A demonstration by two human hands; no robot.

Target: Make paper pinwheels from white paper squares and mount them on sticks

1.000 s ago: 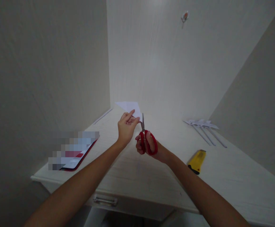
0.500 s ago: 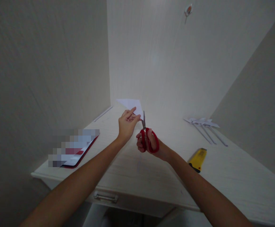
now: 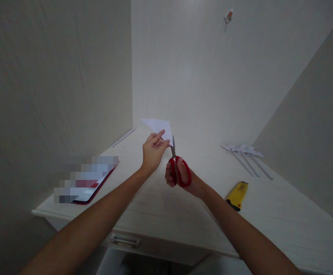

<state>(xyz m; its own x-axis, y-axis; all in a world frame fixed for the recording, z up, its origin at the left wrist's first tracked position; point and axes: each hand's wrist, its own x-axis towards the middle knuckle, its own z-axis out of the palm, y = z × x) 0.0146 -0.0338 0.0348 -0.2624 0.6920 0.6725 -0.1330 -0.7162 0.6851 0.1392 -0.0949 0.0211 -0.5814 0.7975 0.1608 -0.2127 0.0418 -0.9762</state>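
A folded piece of white paper (image 3: 160, 125) is pinched in my left hand (image 3: 154, 149), held up above the desk by its lower edge. My right hand (image 3: 180, 173) grips red-handled scissors (image 3: 186, 172), with fingers through the loops. Their blades point up and away, right at the paper's lower right corner, close to my left thumb. How far the blades are parted is hard to make out.
Several white paper pinwheels (image 3: 242, 149) on sticks lie at the desk's right. Nearer sits a yellow utility knife (image 3: 237, 195). A partly blurred tablet-like device (image 3: 97, 187) with a red edge is at left. A thin white stick (image 3: 123, 138) lies along the left wall.
The view has shifted slightly. Both hands keep their hold on the paper and scissors; the scissors' blades look a little closer together at the paper's corner.
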